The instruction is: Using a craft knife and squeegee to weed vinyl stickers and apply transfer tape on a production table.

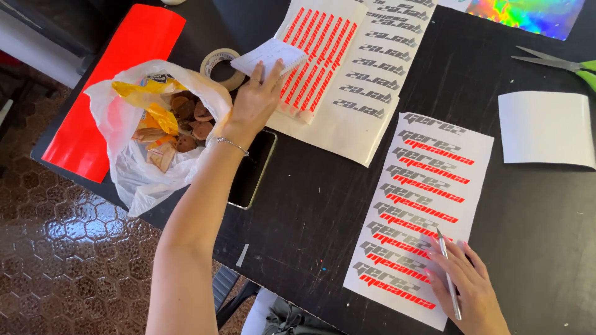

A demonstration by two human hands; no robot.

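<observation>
The left hand [254, 102] is reaching out toward eleven o'clock, its fingers lying loosely spread on a small white notepad [268, 57] that is resting partly over a sheet of red strip decals [313, 59]. The right hand [472, 288] is sitting at five o'clock, fingers curled around a slim silver craft knife [448, 273] whose tip is touching a white decal sheet [422, 211] printed with grey and red lettering; the palm is pressing on that sheet's lower right corner. Just beside the left wrist, at nine o'clock, a white plastic bag [133, 167] is lying open with brown round pieces inside, possibly biscuits, though the view is too soft to be sure. A roll of tape [220, 65] is standing between bag and notepad, and a dark phone [251, 170] is lying under the forearm. A red sheet [112, 87] is hanging over the black counter [310, 205] edge at ten o'clock. Green-handled scissors [555, 63] and a blank white sheet [546, 129] are lying at two o'clock, near a holographic sheet [528, 13].
</observation>
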